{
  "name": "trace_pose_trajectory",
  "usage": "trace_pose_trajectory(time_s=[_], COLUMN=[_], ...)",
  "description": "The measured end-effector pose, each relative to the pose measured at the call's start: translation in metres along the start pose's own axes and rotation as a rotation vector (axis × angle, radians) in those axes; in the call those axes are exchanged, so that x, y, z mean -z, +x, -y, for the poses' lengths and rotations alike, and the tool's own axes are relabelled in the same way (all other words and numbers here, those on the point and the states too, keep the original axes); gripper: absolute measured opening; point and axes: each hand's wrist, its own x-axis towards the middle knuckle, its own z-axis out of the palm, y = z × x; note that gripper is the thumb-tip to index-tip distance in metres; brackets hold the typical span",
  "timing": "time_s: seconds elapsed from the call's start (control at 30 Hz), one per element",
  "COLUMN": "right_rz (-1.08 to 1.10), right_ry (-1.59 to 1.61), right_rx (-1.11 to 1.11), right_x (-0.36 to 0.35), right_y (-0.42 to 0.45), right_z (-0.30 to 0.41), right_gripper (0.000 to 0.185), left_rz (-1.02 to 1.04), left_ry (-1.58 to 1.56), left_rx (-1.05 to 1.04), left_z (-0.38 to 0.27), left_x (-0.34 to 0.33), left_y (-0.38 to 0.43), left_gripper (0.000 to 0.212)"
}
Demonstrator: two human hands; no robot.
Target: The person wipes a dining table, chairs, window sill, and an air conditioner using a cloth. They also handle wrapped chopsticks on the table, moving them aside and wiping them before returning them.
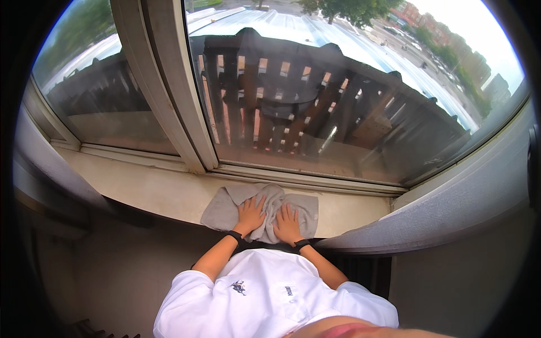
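Note:
A grey cloth (pixel 222 209) lies spread and bunched on the pale windowsill (pixel 165 190), its lower edge hanging slightly over the sill's front. On its left-middle part my left hand (pixel 251 215) rests palm down with the fingers apart. My right hand (pixel 287 224) is flat on the cloth just to the right, its fingers slightly spread. Folds of cloth rise between the two hands. Both wrists wear black bands. Neither hand is closed round the fabric.
Behind the sill stands a sliding window with glass panes (pixel 296 105) and a metal frame (pixel 169 84). A light curtain hangs at the left (pixel 55 156) and another at the right (pixel 444 203). A dark radiator-like shape (pixel 363 270) is below the sill.

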Motion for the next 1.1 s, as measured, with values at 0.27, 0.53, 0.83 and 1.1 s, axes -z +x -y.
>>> trace_pose_trajectory(time_s=[0.27,0.53,0.83,1.1], right_rz=[0.051,0.042,0.105,0.018], right_ry=[0.03,0.102,0.069,0.009], right_rx=[-0.148,0.332,0.728,0.825], right_x=[0.017,-0.033,-0.087,-0.106], right_y=[-0.021,0.108,0.201,0.249], right_z=[-0.01,0.141,0.375,0.495], right_gripper=[0.075,0.071,0.067,0.062], left_rz=[-0.015,-0.174,-0.713,-1.063], left_ry=[-0.017,0.051,-0.185,-0.685], left_rx=[0.203,0.77,1.031,1.295], left_z=[0.101,0.215,0.379,0.528], left_x=[0.057,0.106,0.116,0.084], left_y=[-0.071,-0.071,-0.106,-0.14], left_gripper=[0.077,0.073,0.069,0.068])
